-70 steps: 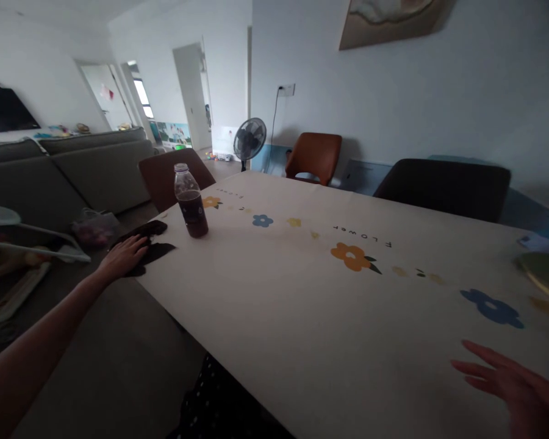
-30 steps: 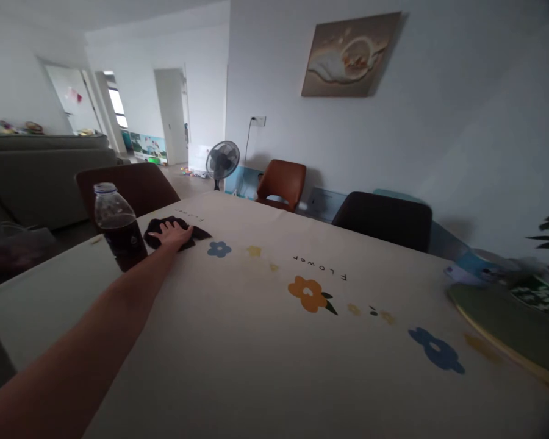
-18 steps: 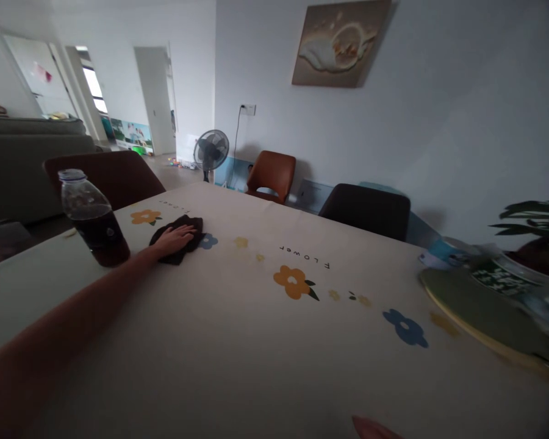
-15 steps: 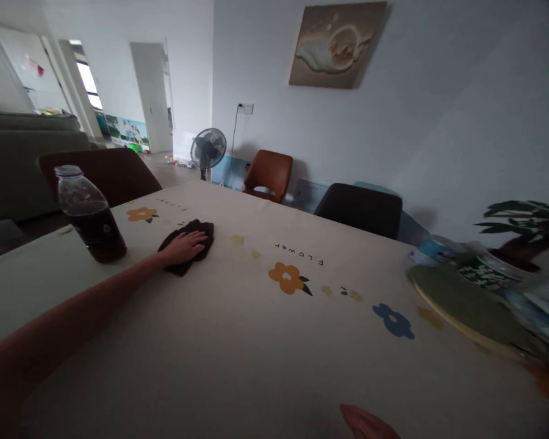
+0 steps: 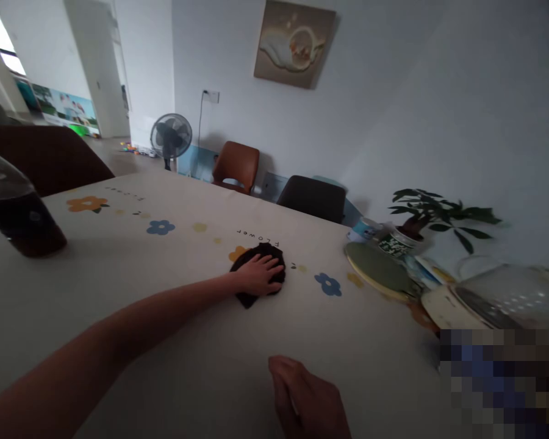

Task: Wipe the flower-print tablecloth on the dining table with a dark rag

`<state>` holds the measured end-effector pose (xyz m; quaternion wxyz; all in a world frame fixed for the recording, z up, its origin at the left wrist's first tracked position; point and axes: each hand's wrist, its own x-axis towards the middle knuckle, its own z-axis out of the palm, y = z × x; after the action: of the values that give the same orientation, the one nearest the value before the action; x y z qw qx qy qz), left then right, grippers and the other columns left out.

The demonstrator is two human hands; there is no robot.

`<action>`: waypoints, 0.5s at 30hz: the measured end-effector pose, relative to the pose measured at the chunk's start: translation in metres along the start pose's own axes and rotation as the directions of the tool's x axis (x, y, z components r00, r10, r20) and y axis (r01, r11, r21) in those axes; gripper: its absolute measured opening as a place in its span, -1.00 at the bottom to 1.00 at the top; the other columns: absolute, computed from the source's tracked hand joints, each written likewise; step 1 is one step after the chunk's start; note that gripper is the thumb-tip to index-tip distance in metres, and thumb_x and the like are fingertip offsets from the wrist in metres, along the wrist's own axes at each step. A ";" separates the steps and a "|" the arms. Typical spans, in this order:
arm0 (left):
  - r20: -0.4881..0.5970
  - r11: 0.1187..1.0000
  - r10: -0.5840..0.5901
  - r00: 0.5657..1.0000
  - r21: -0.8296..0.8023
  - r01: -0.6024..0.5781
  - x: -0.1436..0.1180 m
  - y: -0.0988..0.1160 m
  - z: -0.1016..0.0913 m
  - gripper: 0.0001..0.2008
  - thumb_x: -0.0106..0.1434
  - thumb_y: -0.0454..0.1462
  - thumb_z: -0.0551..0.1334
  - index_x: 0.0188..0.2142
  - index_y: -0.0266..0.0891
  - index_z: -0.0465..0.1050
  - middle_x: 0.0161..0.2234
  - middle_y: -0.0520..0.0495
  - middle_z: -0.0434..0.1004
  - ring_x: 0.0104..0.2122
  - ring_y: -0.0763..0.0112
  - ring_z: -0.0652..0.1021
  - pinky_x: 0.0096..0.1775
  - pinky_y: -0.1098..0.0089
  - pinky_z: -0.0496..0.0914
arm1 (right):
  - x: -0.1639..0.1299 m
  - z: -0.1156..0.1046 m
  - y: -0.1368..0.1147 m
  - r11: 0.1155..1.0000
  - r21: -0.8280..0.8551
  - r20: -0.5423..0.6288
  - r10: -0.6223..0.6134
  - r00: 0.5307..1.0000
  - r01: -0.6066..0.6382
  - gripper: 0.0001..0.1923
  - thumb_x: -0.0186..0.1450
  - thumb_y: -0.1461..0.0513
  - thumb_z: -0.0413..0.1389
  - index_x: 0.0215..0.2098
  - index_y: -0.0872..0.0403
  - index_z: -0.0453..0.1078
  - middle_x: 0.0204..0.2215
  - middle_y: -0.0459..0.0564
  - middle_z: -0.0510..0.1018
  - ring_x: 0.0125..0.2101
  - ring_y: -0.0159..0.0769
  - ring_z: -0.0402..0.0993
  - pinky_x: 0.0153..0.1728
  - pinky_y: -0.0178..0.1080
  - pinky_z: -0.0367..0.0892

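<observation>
The left hand point(image 5: 260, 274) lies flat, fingers spread, on a dark cloth point(image 5: 255, 261) in the middle of the tabletop point(image 5: 165, 292); the palm presses the cloth down rather than closing round it, and the cloth shows past the fingertips on the far side and below the wrist on the near side. The right hand point(image 5: 308, 399) rests palm-down at the near edge of the tabletop, fingers loosely together, holding nothing; it is well apart from the cloth.

The tabletop carries a pale cover printed with flowers; an orange flower point(image 5: 236, 253) is half hidden under the cloth, a blue flower point(image 5: 328, 284) lies just to its right, and the printed word FLOWER point(image 5: 257, 232) sits just beyond it. At the left edge stands a clear bottle point(image 5: 13, 210) of dark liquid, cut off by the frame and well apart from the cloth; nothing stands between the two. Along the right side the way is crowded: a round greenish plate point(image 5: 375, 270), a potted plant point(image 5: 427, 213) behind it, and a clear lidded vessel point(image 5: 503, 299) near the right corner; a blurred patch covers the near right corner.

Past the far edge stand a dark chair point(image 5: 312, 198) and an orange chair point(image 5: 235, 166); a fan point(image 5: 171, 137) stands on the floor beside them, and a picture point(image 5: 294, 44) hangs on the wall above.
</observation>
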<state>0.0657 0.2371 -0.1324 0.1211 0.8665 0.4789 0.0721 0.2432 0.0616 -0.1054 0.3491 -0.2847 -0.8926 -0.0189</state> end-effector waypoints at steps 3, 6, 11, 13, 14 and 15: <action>0.026 0.997 0.075 0.997 -0.028 -0.075 0.041 0.038 0.011 -0.31 0.31 0.09 -0.11 0.33 -0.18 0.00 0.36 -0.15 -0.13 0.35 0.12 -0.10 0.29 -0.02 -0.21 | 0.000 -0.002 -0.003 1.000 -0.010 -0.059 0.008 0.998 -0.009 -0.77 0.33 0.37 -0.08 -0.24 0.12 0.41 -0.37 0.01 0.63 -0.42 -0.43 0.59 -0.35 -0.47 0.46; 0.059 0.987 0.150 0.987 -0.060 -0.146 0.071 0.081 0.023 -0.29 0.29 0.14 -0.11 0.33 -0.14 0.01 0.37 -0.15 -0.17 0.35 0.07 -0.14 0.25 -0.19 -0.26 | -0.004 -0.011 -0.003 0.997 -0.058 -0.120 0.033 0.992 -0.041 -0.79 0.30 0.36 -0.03 -0.20 0.12 0.42 -0.34 0.02 0.64 -0.40 -0.39 0.60 -0.33 -0.44 0.48; 0.070 0.948 0.310 0.948 -0.104 -0.302 0.096 0.153 0.043 -0.25 0.24 0.21 -0.09 0.31 -0.06 0.05 0.37 -0.11 -0.18 0.35 0.07 -0.15 0.23 -0.26 -0.31 | -0.011 -0.021 -0.001 0.963 -0.123 -0.299 0.193 0.935 -0.239 -0.76 0.32 0.33 -0.06 -0.23 0.08 0.45 -0.38 0.00 0.64 -0.43 -0.33 0.61 -0.32 -0.37 0.50; 0.071 0.941 0.328 0.942 -0.115 -0.319 0.102 0.169 0.048 -0.25 0.24 0.21 -0.11 0.31 -0.04 0.06 0.37 -0.09 -0.17 0.35 0.05 -0.14 0.23 -0.28 -0.30 | -0.012 -0.019 0.001 0.965 -0.112 -0.317 0.194 0.929 -0.239 -0.75 0.34 0.32 -0.08 -0.25 0.09 0.45 -0.41 0.01 0.63 -0.45 -0.33 0.60 -0.33 -0.38 0.50; 0.073 0.941 0.326 0.943 -0.117 -0.317 0.104 0.174 0.049 -0.26 0.24 0.21 -0.11 0.31 -0.04 0.06 0.37 -0.09 -0.17 0.35 0.04 -0.13 0.23 -0.29 -0.29 | -0.012 -0.017 0.003 0.967 -0.109 -0.314 0.188 0.931 -0.232 -0.74 0.35 0.31 -0.09 -0.26 0.09 0.46 -0.42 0.01 0.63 -0.45 -0.33 0.60 -0.35 -0.39 0.50; 0.075 0.944 0.319 0.945 -0.118 -0.309 0.106 0.176 0.049 -0.27 0.25 0.20 -0.11 0.30 -0.04 0.07 0.37 -0.09 -0.16 0.34 0.04 -0.12 0.23 -0.28 -0.29 | -0.013 -0.016 0.004 0.967 -0.111 -0.308 0.184 0.933 -0.228 -0.74 0.35 0.31 -0.09 -0.27 0.09 0.46 -0.42 0.01 0.63 -0.45 -0.33 0.60 -0.35 -0.40 0.49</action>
<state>0.2769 0.2304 -0.1298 0.1755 0.9267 0.3239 0.0749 0.2627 0.0550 -0.1023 0.4568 -0.3953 -0.7919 -0.0890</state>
